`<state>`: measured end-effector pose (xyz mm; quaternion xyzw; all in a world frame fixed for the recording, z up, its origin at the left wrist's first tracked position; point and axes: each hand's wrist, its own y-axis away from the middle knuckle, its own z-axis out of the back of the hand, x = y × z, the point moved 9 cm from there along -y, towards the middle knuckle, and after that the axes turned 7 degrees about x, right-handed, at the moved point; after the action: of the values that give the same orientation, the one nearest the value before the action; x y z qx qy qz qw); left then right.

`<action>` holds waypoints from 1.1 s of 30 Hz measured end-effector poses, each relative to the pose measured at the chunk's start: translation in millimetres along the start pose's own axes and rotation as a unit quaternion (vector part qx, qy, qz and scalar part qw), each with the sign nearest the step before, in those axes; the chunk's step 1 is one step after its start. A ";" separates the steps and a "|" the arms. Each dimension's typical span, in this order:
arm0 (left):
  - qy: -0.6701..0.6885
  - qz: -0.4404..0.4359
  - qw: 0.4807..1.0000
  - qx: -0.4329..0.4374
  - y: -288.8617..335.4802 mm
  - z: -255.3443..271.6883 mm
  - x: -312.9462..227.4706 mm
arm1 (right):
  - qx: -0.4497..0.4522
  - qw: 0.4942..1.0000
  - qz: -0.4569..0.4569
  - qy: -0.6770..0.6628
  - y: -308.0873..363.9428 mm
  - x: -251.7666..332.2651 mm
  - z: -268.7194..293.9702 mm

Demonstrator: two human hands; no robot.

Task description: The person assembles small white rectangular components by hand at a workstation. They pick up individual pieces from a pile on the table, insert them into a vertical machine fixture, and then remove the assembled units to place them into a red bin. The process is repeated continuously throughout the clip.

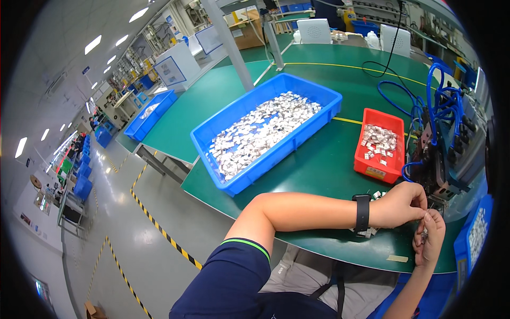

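My left hand [398,204], with a dark watch [362,212] on its wrist, reaches across to the right. Its fingers are pinched together and meet the fingertips of my right hand [429,236]. What the left fingertips hold is too small to make out. The right hand is curled closed, and small whitish metal parts [424,234] show inside its fingers. Loose small white-and-silver parts [366,232] lie on the green table under and beside my left wrist. Just right of the hands stands a dark machine fixture [433,165] with blue air hoses [436,106].
A large blue bin [249,178] of white-and-silver parts sits on the green table [313,170]. A red bin [377,171] holds more, beyond the hands. Another blue bin [462,247] stands at the right edge, and one [139,127] lies far left. A metal post [231,48] rises behind.
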<state>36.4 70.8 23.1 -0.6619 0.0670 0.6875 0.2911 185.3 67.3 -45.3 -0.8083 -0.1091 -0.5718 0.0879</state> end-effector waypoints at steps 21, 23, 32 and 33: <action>0.169 0.107 0.979 0.030 -1.8 -14.6 13.0 | 0.018 0.999 -0.014 0.032 10.3 3.4 -6.0; 0.177 0.107 0.978 0.019 -7.0 -15.9 19.2 | 0.024 0.999 -0.019 0.044 14.8 5.7 -2.7; 0.004 0.049 0.995 -0.087 9.1 20.9 2.5 | 0.031 0.996 -0.069 -0.051 1.3 9.0 -15.3; -0.163 -0.034 0.986 -0.023 11.4 7.4 -17.0 | 0.011 0.996 -0.062 -0.062 3.3 9.5 -8.9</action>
<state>23.5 59.7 36.7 -0.5494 -0.0199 0.7773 0.3059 181.2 62.5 -33.4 -0.8327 -0.1705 -0.5239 0.0547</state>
